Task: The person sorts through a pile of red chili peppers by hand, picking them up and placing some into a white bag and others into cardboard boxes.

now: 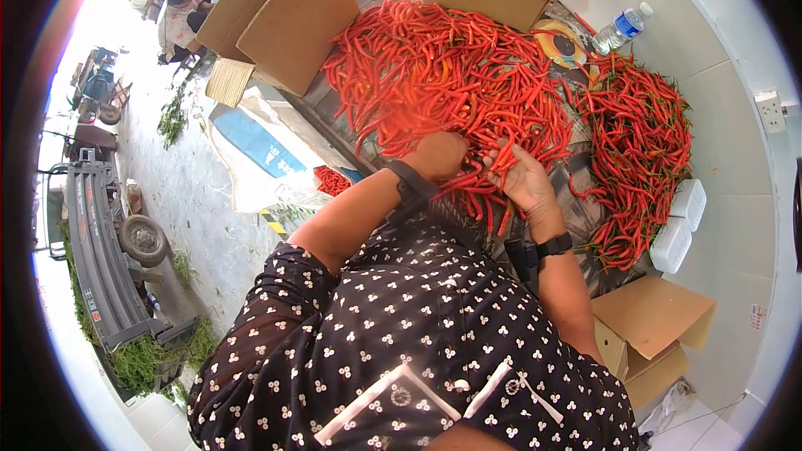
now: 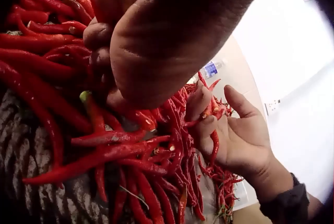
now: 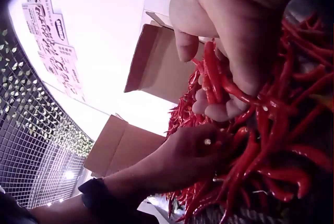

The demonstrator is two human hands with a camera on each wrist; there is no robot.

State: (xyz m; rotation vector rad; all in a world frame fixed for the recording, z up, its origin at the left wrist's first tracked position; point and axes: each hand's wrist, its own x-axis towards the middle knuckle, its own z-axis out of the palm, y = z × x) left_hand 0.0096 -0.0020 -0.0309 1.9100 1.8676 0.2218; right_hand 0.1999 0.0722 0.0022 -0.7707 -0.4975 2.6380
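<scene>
Red chili peppers lie in a broad heap [image 1: 451,58] in front of the person. At its near edge, the left hand [image 1: 443,156] has its fingers curled in among the chilies, and a pale stem end shows between them in the right wrist view. Close beside it, palm turned up, the right hand [image 1: 528,182] holds a few red chilies [image 3: 213,73] in its curled fingers. Below the left hand in its wrist view lie loose chilies [image 2: 112,153], one with a green stem. Part of the left fingers is hidden by the wrist in that view.
A second pile of chilies with green stems [image 1: 639,150] sits at the right, beside white plastic containers [image 1: 678,225]. A water bottle [image 1: 622,29] stands by the wall. Cardboard boxes [image 1: 296,25] border the heap. Another person [image 1: 180,21] and a cart [image 1: 109,242] are at left.
</scene>
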